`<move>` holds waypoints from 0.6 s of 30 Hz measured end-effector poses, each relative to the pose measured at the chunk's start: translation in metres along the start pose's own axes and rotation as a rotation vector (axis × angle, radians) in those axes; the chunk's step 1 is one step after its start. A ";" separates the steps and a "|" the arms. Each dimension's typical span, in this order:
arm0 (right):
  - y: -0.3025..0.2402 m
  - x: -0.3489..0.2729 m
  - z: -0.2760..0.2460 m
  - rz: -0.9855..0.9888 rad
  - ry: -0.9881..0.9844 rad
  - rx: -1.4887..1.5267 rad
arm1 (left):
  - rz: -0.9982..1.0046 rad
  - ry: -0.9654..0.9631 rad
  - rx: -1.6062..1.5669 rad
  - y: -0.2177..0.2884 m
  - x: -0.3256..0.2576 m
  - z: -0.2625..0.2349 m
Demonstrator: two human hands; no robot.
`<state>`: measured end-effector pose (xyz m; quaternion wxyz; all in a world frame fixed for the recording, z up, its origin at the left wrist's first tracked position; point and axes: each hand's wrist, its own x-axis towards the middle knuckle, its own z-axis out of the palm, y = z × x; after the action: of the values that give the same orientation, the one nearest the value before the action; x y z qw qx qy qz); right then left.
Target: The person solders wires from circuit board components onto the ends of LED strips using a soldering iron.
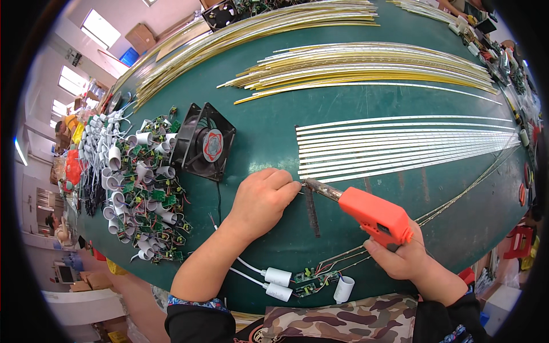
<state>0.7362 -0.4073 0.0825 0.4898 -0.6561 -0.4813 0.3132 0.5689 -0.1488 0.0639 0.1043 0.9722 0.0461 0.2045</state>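
Observation:
My right hand (403,257) grips the handle of an orange soldering gun (374,214). The gun's dark metal tip points left and meets the near left corner of a row of white LED strips (400,146). Right beside that tip, my left hand (266,197) is closed in a pinch; what its fingers hold is hidden, though a fine wire end shows by them. Below the left forearm lie white plastic lamp caps (278,277) with white cables and small green circuit boards (311,284). Another white cap (343,290) stands to their right.
A black square fan (206,143) stands left of my left hand. Farther left is a heap of white caps with circuit boards (146,188). Bundles of yellow and white strips (366,66) lie at the back of the green table (263,126). Thin wires (457,197) stretch toward the right edge.

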 end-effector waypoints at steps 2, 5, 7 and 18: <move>0.000 0.001 0.002 -0.026 0.016 -0.018 | 0.004 0.003 0.006 0.001 0.001 0.000; 0.002 0.001 0.004 -0.047 0.035 -0.046 | 0.012 0.004 0.018 0.001 0.001 0.001; 0.002 0.000 0.005 -0.043 0.039 -0.057 | 0.016 0.002 0.024 0.001 0.001 0.001; 0.007 -0.011 -0.002 -0.017 0.077 -0.001 | 0.008 -0.014 0.025 0.002 0.001 -0.001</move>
<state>0.7371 -0.4183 0.0755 0.5101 -0.6637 -0.4679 0.2834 0.5696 -0.1502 0.0654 0.0918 0.9750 0.0440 0.1977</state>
